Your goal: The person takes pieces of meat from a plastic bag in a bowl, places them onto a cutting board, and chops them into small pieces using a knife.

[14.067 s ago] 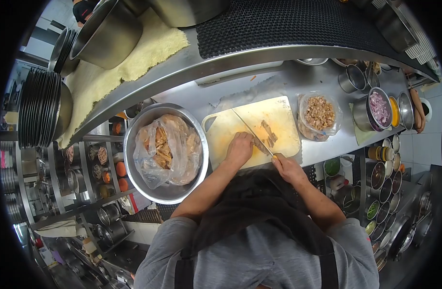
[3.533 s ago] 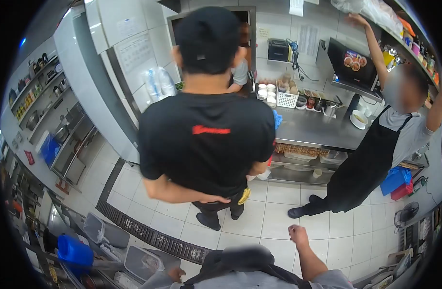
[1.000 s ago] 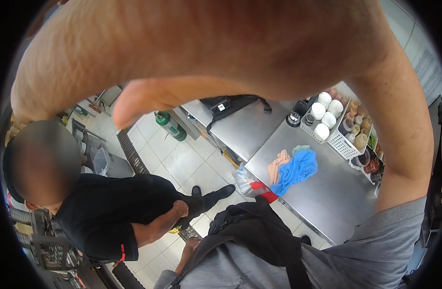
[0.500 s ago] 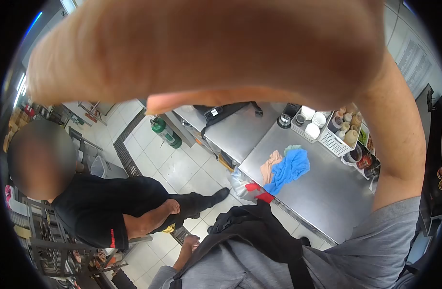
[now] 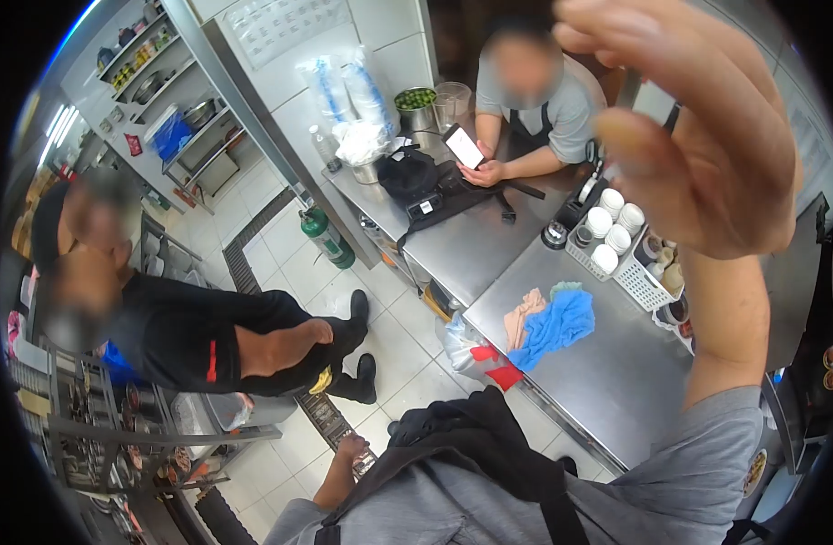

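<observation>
Close to the camera at the upper right, my right hand (image 5: 707, 145) is raised with bent fingers and the thumb apart, and nothing shows between them. My left hand (image 5: 351, 447) hangs low beside my apron; its fingers are too small to make out. Below my raised hand, a blue cloth (image 5: 562, 325) lies against a pinkish cloth (image 5: 524, 316) on the steel counter (image 5: 616, 400). White cups (image 5: 600, 222) and a white basket of bottles (image 5: 648, 277) stand nearest my right wrist.
A person in grey (image 5: 562, 118) leans at the far counter, holding a phone (image 5: 463, 146) beside a black bag (image 5: 412, 177). A person in black (image 5: 198, 336) stands at the left. A green cylinder (image 5: 326, 238) stands on the floor; plastic bags (image 5: 466, 345) hang at the counter's edge.
My right hand and forearm no longer span the top of the view; the hand is now at the upper right. The person with the phone has come into view.
</observation>
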A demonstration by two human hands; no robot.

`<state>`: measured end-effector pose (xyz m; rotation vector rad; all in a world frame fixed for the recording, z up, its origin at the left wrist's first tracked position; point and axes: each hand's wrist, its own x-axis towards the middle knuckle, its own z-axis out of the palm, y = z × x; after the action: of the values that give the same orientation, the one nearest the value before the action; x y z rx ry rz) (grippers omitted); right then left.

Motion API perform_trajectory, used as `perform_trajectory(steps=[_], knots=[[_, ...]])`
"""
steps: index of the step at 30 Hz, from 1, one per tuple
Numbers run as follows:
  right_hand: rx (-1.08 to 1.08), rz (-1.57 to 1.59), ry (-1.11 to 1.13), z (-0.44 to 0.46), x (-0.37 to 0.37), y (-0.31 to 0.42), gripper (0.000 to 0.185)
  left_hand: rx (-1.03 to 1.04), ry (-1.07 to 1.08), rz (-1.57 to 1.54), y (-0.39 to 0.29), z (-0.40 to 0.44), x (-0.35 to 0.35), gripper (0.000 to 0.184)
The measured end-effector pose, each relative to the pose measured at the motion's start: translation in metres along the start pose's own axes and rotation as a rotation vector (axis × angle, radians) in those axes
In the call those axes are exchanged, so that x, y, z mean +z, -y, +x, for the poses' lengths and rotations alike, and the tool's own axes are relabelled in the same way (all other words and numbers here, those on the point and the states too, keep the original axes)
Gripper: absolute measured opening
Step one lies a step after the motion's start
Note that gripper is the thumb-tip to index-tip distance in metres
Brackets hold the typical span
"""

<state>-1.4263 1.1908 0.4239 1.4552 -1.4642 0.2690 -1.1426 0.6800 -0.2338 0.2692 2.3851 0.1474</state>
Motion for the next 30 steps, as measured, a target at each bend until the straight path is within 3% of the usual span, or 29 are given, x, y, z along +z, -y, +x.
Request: perform_trajectory(steps=[1,2,4,6,8,9,11,12,13,14,15,17,20,24,27,30], knots=[[0.052,0.006,-0.083,-0.007,0.002,-0.002,0.028,0.179,0.031,0.190,0.006,-0.007,-0.008,0.026],[0.115,0.002,-0.155,-0.015,0.006,-0.001,0.027,0.175,0.030,0.185,0.005,-0.014,-0.009,0.026],[0.287,-0.013,-0.251,-0.042,0.026,0.012,0.023,-0.447,-0.078,-0.759,0.006,-0.032,0.005,0.023],[0.532,-0.003,-0.288,-0.072,0.053,0.040,0.018,-0.037,-0.090,-0.294,0.039,-0.031,0.035,0.023],[0.766,0.076,-0.335,-0.108,0.096,0.081,0.014,-0.180,-0.124,-0.230,0.040,-0.046,0.048,0.030],[0.914,0.137,-0.276,-0.129,0.120,0.110,0.014,-0.244,-0.097,-0.430,0.035,-0.059,0.055,0.035],[1.103,0.142,-0.108,-0.160,0.169,0.178,0.012,-0.111,-0.120,-0.358,0.046,-0.074,0.089,0.038],[1.253,0.225,0.030,-0.165,0.188,0.217,0.006,0.081,-0.167,-0.084,0.053,-0.077,0.112,0.035],[1.537,0.344,0.337,-0.180,0.209,0.259,0.011,-0.010,-0.079,-0.119,0.054,-0.090,0.111,0.030],[1.601,0.455,0.376,-0.208,0.236,0.306,0.022,-0.104,0.008,-0.145,0.061,-0.101,0.121,0.025],[1.623,0.413,0.786,-0.221,0.247,0.348,0.030,-0.164,0.048,-0.245,0.073,-0.118,0.128,0.024],[1.685,0.484,0.996,-0.238,0.264,0.434,0.028,-0.276,0.089,-0.427,0.099,-0.144,0.142,0.023],[1.485,0.548,1.440,-0.286,0.265,0.524,0.031,-0.412,0.121,-0.612,0.135,-0.168,0.162,0.021],[1.596,0.302,1.531,-0.312,0.265,0.536,0.033,-0.686,0.147,-1.031,0.178,-0.182,0.177,0.018],[1.619,0.213,1.433,-0.277,0.281,0.505,0.032,-0.884,0.145,-1.371,0.198,-0.181,0.181,0.017],[1.587,0.209,1.310,-0.240,0.317,0.483,0.031,-0.745,0.151,-1.262,0.211,-0.173,0.187,0.016]])
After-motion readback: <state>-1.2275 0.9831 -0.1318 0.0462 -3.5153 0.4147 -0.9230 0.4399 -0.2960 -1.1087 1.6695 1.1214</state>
